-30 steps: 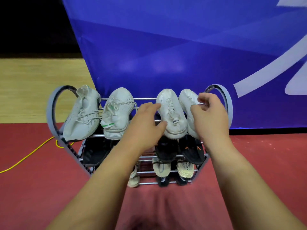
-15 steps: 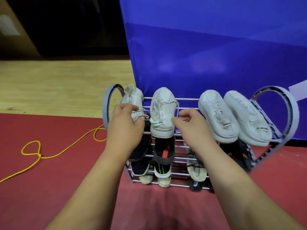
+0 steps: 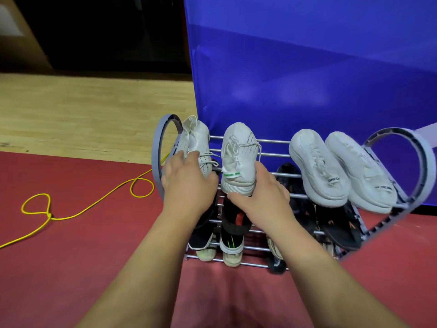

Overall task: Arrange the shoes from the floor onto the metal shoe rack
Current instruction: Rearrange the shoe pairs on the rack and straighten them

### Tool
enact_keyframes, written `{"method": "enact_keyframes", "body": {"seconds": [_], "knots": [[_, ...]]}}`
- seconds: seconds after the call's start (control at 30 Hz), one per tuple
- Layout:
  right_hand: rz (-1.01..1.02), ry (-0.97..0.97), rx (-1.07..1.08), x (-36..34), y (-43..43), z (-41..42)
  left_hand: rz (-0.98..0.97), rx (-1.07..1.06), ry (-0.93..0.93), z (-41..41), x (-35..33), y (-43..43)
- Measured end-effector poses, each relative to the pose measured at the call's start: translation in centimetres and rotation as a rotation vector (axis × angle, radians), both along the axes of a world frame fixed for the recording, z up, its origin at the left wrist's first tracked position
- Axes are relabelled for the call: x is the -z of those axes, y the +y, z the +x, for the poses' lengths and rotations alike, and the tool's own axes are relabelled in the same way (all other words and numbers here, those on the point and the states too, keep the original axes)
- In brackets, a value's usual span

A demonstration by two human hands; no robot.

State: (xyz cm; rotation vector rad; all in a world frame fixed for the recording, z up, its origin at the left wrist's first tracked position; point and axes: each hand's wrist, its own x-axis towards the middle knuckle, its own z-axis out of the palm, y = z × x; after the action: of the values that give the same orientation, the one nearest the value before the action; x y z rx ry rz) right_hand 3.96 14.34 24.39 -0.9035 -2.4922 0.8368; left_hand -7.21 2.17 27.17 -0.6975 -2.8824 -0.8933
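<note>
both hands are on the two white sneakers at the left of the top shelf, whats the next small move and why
Probably straighten the leftmost sneaker with the left hand: it leans against the rack's end loop while the green-tabbed sneaker, cupped at the heel by the right hand, sits straight on the top bars. The pair at the right already lies side by side, and no shoes show on the floor.

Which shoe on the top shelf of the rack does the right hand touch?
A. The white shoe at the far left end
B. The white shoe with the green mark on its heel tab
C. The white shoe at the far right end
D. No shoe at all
B: the right hand cups the heel of the white shoe with the green mark, second from the left on the top shelf.
</note>
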Motion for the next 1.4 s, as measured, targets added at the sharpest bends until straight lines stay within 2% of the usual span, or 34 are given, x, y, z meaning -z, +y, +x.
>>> {"method": "enact_keyframes", "body": {"seconds": [0.1, 0.2, 0.3, 0.47, 0.7, 0.8, 0.9, 0.97, 1.03, 1.1, 1.17, 1.3, 1.4], "knots": [[-0.01, 0.031, 0.001, 0.2, 0.3, 0.0, 0.052, 0.066, 0.047, 0.7, -0.5, 1.3], [-0.014, 0.043, -0.003, 0.6, 0.5, -0.1, -0.018, 0.082, -0.011, 1.1, -0.5, 1.8], [-0.024, 0.044, -0.009, 1.1, 0.4, -0.2, -0.076, 0.189, -0.079, 1.8, -0.2, 2.4], [-0.031, 0.095, -0.001, 1.2, 0.1, 0.3, -0.02, 0.292, -0.138, 2.6, -0.2, 3.5], [0.0, 0.026, -0.008, 0.4, 1.3, 1.4, 0.004, 0.359, -0.151, 3.6, -0.7, 3.9], [0.009, 0.063, -0.007, -0.8, 1.9, 1.4, 0.039, 0.311, -0.101, 2.5, -0.8, 3.1], [-0.004, 0.186, 0.019, -2.7, 1.8, 1.1, 0.009, 0.147, 0.013, 0.9, -0.9, 1.5], [-0.126, 0.336, 0.013, -3.9, 1.1, 0.6, -0.066, 0.04, 0.02, 0.3, -0.6, 0.3], [-0.361, 0.474, 0.034, -4.9, 0.2, -0.2, -0.122, -0.015, -0.016, 0.0, 0.0, -0.6], [-0.616, 0.547, 0.044, -5.4, -0.3, -0.9, -0.104, -0.028, -0.092, -0.3, 0.6, -1.1], [-0.776, 0.566, 0.044, -5.2, -0.5, -1.3, -0.082, -0.027, -0.146, -0.5, 1.0, -1.3], [-0.879, 0.572, 0.055, -4.6, -0.2, -1.5, -0.048, -0.047, -0.145, -1.2, 2.1, -1.5], [-0.904, 0.568, 0.038, -4.7, 0.1, -1.5, 0.066, -0.069, -0.134, -1.7, 2.1, -1.6]]}}
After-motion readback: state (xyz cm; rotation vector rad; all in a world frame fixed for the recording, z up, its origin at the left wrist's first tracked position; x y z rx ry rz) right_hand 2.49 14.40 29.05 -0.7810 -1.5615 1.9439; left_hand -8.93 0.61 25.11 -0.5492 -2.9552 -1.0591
